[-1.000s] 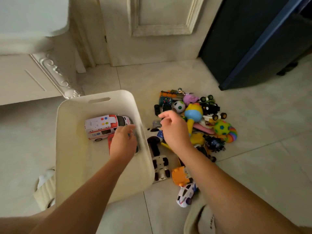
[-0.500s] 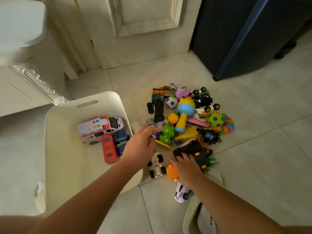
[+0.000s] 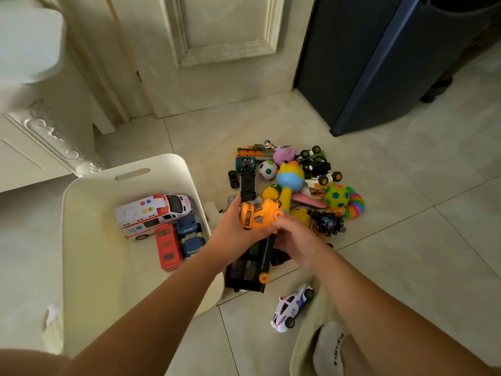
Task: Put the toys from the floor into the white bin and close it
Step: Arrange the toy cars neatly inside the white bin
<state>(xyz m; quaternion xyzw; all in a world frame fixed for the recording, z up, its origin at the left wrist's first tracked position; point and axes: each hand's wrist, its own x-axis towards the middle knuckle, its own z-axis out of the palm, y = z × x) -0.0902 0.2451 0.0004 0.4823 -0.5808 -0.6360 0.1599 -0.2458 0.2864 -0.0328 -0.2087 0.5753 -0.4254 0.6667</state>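
Both hands are gripping the orange truck (image 3: 257, 217), left hand (image 3: 230, 236) curling round its cab and right hand (image 3: 298, 246) round its black body, just beside the bin (image 3: 127, 165). Only an ambulance (image 3: 154, 215), a red bus (image 3: 168, 246) and a blue truck (image 3: 189, 234) are lying inside. The pile (image 3: 288, 177) is waiting on the floor (image 3: 406, 240), with a police car (image 3: 292, 308) apart from it, so the job is looking barely begun, and no lid is showing.

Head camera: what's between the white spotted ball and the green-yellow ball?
In the head view: blue-and-yellow rattle and a white big-wheeled car, between white ball and green ball.
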